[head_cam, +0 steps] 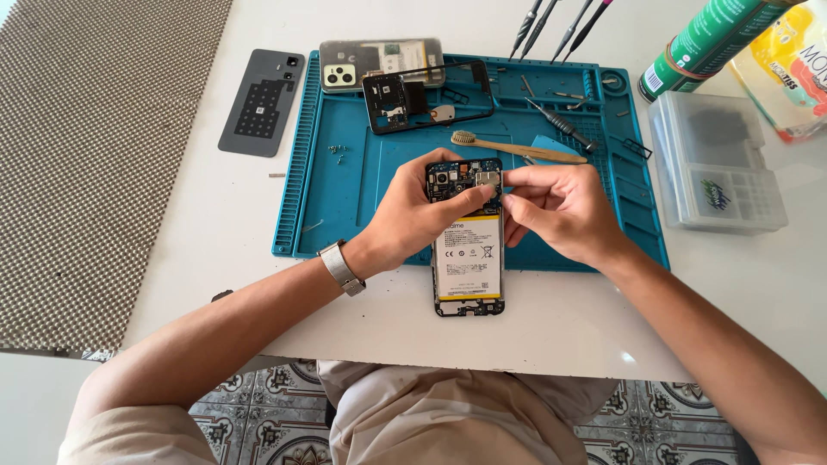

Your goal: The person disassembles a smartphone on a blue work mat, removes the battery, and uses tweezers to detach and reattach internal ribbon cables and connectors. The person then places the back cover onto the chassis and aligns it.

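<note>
Teal silicone covers the middle of the white tabletop point(215, 224): a ridged work mat point(345, 189), and over its near edge I see an opened phone point(468, 258) with its back off, the white battery label facing up and the dark circuit board at the far end. My left hand point(413, 215) wraps the phone's left side, its grip closed around the body with the thumb laid across the board. My right hand point(556, 211) comes in from the other side, thumb and forefinger pinched narrow at the phone's upper right corner; whether something tiny sits between them I cannot tell. A metal-banded watch point(342, 268) sits on the left wrist.

Just beyond the hands a bamboo toothbrush point(517, 148) lies across the mat, with a screwdriver point(562, 125) past it. Farther back rest a black phone frame point(426, 95) and a clear case point(379, 62), and a grey back cover point(261, 102) lies off the mat to the left. Small screws point(337, 151) are scattered on the mat's left part. To the right stand a clear plastic box point(715, 164) and a green can point(711, 39).
</note>
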